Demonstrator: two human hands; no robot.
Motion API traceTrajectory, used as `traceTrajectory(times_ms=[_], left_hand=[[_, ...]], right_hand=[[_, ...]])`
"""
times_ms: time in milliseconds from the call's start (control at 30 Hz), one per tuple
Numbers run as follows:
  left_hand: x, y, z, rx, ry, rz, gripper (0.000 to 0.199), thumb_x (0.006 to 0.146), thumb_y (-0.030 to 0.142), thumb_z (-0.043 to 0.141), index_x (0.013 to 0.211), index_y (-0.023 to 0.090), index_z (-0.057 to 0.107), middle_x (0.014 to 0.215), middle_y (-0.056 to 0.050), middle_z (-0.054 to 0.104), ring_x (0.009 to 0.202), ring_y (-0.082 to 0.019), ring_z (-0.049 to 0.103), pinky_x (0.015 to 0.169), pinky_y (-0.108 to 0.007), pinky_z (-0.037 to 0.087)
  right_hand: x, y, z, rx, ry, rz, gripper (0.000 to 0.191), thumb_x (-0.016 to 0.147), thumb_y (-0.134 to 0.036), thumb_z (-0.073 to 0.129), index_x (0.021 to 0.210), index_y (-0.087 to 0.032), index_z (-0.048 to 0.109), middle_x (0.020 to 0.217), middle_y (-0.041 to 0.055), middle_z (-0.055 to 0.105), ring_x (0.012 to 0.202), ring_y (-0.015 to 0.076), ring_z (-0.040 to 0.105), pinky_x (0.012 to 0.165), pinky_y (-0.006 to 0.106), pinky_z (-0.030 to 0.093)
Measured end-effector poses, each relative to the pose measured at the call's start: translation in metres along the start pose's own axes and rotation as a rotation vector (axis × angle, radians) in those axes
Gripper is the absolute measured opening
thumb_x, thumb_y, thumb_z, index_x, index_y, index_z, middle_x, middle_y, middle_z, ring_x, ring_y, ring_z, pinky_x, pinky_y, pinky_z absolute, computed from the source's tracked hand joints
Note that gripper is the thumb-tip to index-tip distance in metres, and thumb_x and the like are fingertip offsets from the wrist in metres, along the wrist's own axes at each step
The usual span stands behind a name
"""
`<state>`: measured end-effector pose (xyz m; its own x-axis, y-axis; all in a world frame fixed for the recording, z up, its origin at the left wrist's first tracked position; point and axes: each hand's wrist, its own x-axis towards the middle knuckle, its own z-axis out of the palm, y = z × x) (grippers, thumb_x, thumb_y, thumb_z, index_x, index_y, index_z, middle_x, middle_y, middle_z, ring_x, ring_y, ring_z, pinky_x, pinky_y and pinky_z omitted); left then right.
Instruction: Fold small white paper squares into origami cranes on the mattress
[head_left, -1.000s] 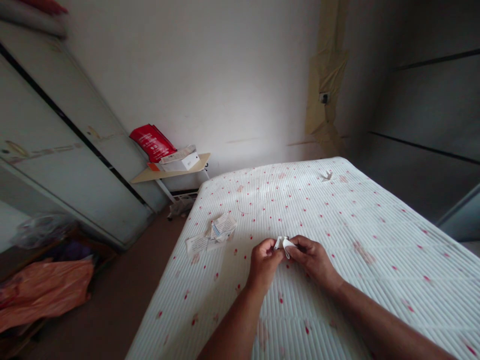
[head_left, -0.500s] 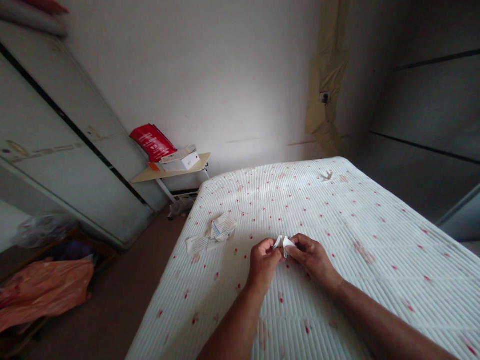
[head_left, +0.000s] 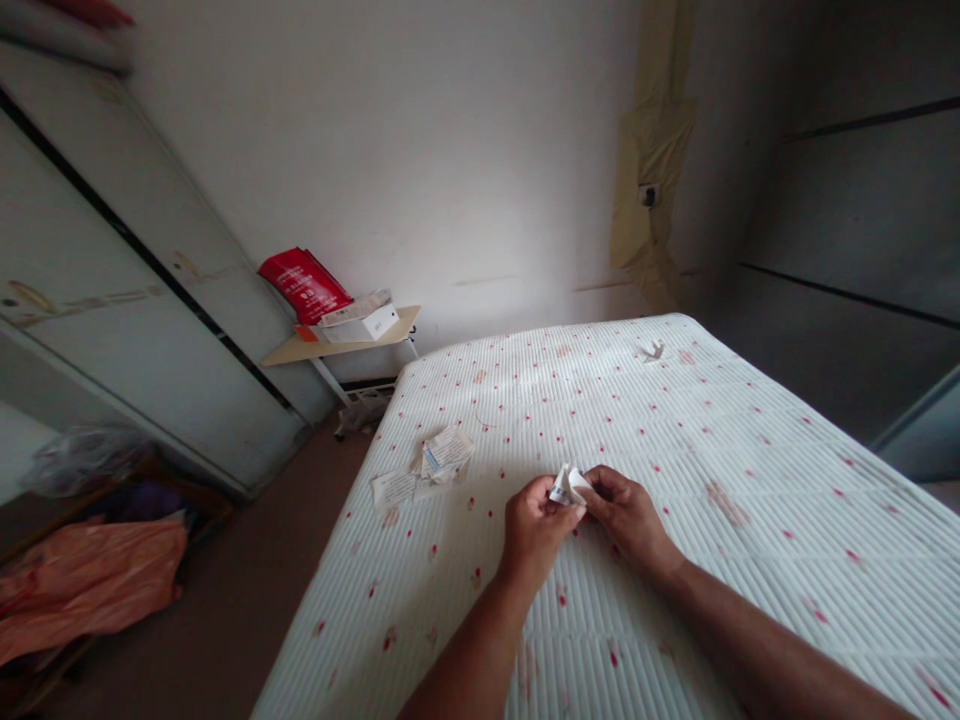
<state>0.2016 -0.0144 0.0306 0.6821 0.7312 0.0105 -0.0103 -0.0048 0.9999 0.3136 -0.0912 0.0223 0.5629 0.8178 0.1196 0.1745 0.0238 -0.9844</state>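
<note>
Two hands (head_left: 534,532) (head_left: 630,515) | both pinching one folded white paper (head_left: 562,488) | patterned mattress (head_left: 615,410) beneath

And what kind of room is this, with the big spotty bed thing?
Probably a bedroom: there's a wide mattress with a red-spotted cover, what look like wardrobe doors on the left, and a small table by the wall.

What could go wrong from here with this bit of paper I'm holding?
Both the left hand and the right hand pinch the small folded paper, so pulling them apart might tear it. The loose printed papers lie near the bed's left edge, so a bump could push them off. The small white piece near the far end might get overlooked against the pale cover.
</note>
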Motion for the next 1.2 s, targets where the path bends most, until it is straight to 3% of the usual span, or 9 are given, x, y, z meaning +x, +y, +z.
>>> traceTrajectory(times_ms=[100, 233, 433, 700, 1033, 1200], left_hand=[[-0.002, 0.001, 0.0, 0.03, 0.022, 0.022, 0.024, 0.064, 0.027, 0.064, 0.084, 0.014, 0.065, 0.066, 0.0, 0.058, 0.061, -0.011, 0.051, 0.056, -0.019, 0.038], [-0.004, 0.005, -0.002, 0.058, -0.043, 0.05, 0.032, 0.063, 0.022, 0.064, 0.094, 0.014, 0.065, 0.071, -0.001, 0.06, 0.063, -0.011, 0.051, 0.059, -0.019, 0.04], [-0.004, 0.007, -0.001, 0.19, 0.012, 0.116, 0.024, 0.065, 0.018, 0.06, 0.088, 0.015, 0.065, 0.068, 0.001, 0.059, 0.062, -0.011, 0.05, 0.059, -0.019, 0.04], [-0.001, 0.003, -0.006, 0.071, -0.001, 0.1, 0.024, 0.074, 0.021, 0.049, 0.089, 0.014, 0.066, 0.071, -0.001, 0.061, 0.067, -0.014, 0.055, 0.062, -0.021, 0.045], [0.004, -0.006, -0.01, 0.11, -0.042, 0.074, 0.022, 0.073, 0.022, 0.051, 0.085, 0.012, 0.067, 0.066, 0.0, 0.059, 0.062, -0.012, 0.053, 0.059, -0.02, 0.043], [0.005, -0.01, -0.012, 0.143, -0.048, 0.046, 0.025, 0.073, 0.026, 0.053, 0.085, 0.01, 0.068, 0.066, -0.002, 0.059, 0.059, -0.012, 0.051, 0.056, -0.02, 0.042]], right_hand=[[0.0, 0.001, 0.0, -0.002, 0.006, -0.009, 0.03, 0.076, -0.046, 0.057, 0.068, -0.018, 0.056, 0.062, -0.0008, 0.055, 0.058, 0.0128, 0.049, 0.056, 0.025, 0.04], [0.0, -0.002, -0.001, -0.039, 0.044, 0.005, 0.027, 0.074, -0.044, 0.058, 0.065, -0.018, 0.056, 0.06, -0.0019, 0.053, 0.058, 0.0125, 0.047, 0.056, 0.024, 0.039], [-0.001, -0.003, 0.001, -0.003, 0.028, 0.006, 0.023, 0.074, -0.04, 0.058, 0.067, -0.018, 0.055, 0.06, -0.0019, 0.053, 0.057, 0.0125, 0.048, 0.055, 0.025, 0.039], [-0.003, -0.008, 0.0, 0.041, -0.024, 0.021, 0.023, 0.075, -0.039, 0.059, 0.069, -0.017, 0.055, 0.06, -0.0025, 0.052, 0.055, 0.0109, 0.047, 0.054, 0.024, 0.038], [-0.001, -0.01, -0.004, -0.039, 0.004, -0.176, 0.015, 0.075, -0.035, 0.062, 0.075, -0.021, 0.067, 0.076, 0.0022, 0.059, 0.074, 0.0164, 0.056, 0.07, 0.029, 0.043], [-0.003, -0.01, -0.003, 0.007, -0.051, -0.119, 0.015, 0.076, -0.033, 0.061, 0.073, -0.02, 0.066, 0.075, 0.0023, 0.06, 0.072, 0.016, 0.057, 0.069, 0.028, 0.044]])
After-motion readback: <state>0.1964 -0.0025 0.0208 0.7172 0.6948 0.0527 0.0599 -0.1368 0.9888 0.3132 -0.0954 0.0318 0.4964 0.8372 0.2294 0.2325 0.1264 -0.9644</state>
